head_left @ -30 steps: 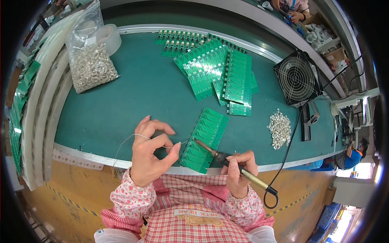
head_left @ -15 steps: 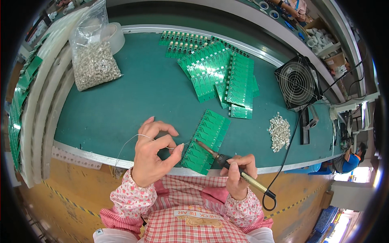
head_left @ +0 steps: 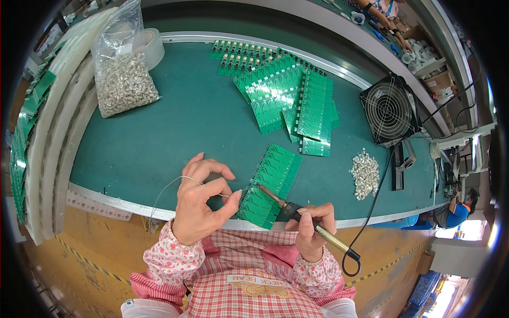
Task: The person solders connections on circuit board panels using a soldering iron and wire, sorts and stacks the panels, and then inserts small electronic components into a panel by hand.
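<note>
A thin wire (head_left: 168, 185) is pinched between the thumb and forefinger of the left hand (head_left: 205, 199), whose other fingers are curled loosely above; from the pinch, the wire is looped back over the knuckles and let hang to the left of that hand. A soldering iron (head_left: 291, 210) is gripped in the right hand (head_left: 314, 227), thumb and fingers closed about its handle, with the tip pointed up and leftward toward the left fingertips. The two hands are held apart.

Between them, just ahead, a green circuit board (head_left: 274, 177) is laid at a slant on the green tabletop (head_left: 196, 116), its pin-lined long edge turned toward the left hand. The iron's tip is held over that edge; whether the board is touched by it cannot be told.

Well ahead of both hands, more green boards (head_left: 316, 106) are piled askew, with component-fitted boards (head_left: 238, 64) set beyond. Ahead and to the right of the right hand, small pale parts (head_left: 365, 175) are heaped, a black fan (head_left: 389, 108) being placed farther out. Far ahead of the left hand, similar parts are kept in a clear bag (head_left: 126, 87), beside a tape roll (head_left: 154, 49).
</note>
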`<state>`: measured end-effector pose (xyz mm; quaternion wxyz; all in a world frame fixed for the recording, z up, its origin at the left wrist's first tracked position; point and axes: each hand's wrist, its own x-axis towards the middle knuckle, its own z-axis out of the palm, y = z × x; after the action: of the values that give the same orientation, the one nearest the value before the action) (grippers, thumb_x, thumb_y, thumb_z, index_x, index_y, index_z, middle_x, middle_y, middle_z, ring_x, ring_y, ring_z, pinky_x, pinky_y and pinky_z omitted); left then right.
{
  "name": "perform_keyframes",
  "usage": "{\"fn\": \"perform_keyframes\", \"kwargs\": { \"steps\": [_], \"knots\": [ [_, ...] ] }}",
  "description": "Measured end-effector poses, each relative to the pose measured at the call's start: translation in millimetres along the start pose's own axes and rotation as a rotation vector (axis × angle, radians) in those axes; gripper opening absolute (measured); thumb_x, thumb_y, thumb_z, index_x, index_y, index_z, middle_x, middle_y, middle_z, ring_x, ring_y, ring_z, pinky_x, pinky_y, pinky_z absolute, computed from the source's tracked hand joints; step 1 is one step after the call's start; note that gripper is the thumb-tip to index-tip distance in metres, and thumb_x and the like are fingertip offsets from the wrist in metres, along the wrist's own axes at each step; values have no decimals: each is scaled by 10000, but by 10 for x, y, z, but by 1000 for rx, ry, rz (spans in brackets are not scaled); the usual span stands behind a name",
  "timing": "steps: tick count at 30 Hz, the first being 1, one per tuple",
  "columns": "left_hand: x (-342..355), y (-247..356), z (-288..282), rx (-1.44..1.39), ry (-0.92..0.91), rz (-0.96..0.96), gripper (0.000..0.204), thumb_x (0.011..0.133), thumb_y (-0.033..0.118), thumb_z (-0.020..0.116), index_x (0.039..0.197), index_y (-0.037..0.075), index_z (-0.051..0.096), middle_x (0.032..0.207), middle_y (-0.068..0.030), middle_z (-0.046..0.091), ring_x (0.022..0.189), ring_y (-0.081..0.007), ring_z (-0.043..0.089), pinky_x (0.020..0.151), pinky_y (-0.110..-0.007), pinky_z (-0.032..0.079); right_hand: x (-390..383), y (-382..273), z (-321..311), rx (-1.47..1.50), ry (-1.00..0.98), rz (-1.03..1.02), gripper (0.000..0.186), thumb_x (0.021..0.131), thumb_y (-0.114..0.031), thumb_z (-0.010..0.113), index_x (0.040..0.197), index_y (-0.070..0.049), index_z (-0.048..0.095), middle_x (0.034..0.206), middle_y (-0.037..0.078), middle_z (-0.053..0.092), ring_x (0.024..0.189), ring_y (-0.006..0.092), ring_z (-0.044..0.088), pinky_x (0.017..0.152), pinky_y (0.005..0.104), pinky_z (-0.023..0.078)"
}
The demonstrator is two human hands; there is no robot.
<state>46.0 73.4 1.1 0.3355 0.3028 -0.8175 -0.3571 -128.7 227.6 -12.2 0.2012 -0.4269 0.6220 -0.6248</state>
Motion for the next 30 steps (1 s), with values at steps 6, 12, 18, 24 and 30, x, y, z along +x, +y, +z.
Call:
{"fn": "perform_keyframes", "kwargs": {
  "steps": [6, 12, 18, 24, 30],
  "knots": [
    [12, 7, 12, 7, 13, 13, 187, 707, 78, 724, 617, 42, 565, 928, -61, 600, 947, -265, 573, 1041, -526, 338, -13, 50, -33, -76, -15, -80, 120, 883, -39, 605, 883, 11, 495, 687, 108, 638, 518, 132, 612, 483, 244, 478],
    [52, 29, 8, -177, 37, -106, 197, 732, 49, 707, 635, 28, 537, 903, -72, 607, 904, -230, 579, 1046, -482, 341, -6, 5, -11, 139, 158, 16, 143, 917, -97, 581, 911, 12, 490, 719, 106, 613, 525, 110, 572, 483, 239, 470],
    [69, 28, 42, -149, -13, -117, 206, 725, 47, 707, 627, 35, 526, 922, -74, 622, 897, -229, 575, 1004, -445, 375, 22, -67, 7, 92, 92, 108, 159, 921, -115, 597, 909, 22, 518, 733, 112, 634, 556, 107, 601, 505, 237, 496],
    [65, 20, 56, -117, -11, -92, 208, 705, 50, 711, 616, 39, 524, 926, -73, 624, 911, -237, 569, 995, -447, 380, 38, -78, 24, 95, 87, 131, 160, 919, -113, 603, 908, 25, 523, 720, 106, 636, 564, 114, 618, 508, 241, 504],
    [72, 9, 68, -84, -15, -68, 205, 697, 52, 713, 611, 39, 528, 925, -74, 623, 911, -252, 564, 983, -443, 387, 51, -63, 15, 77, 62, 111, 149, 919, -100, 598, 908, 26, 520, 700, 101, 638, 565, 116, 626, 515, 246, 512]
  ]
}}
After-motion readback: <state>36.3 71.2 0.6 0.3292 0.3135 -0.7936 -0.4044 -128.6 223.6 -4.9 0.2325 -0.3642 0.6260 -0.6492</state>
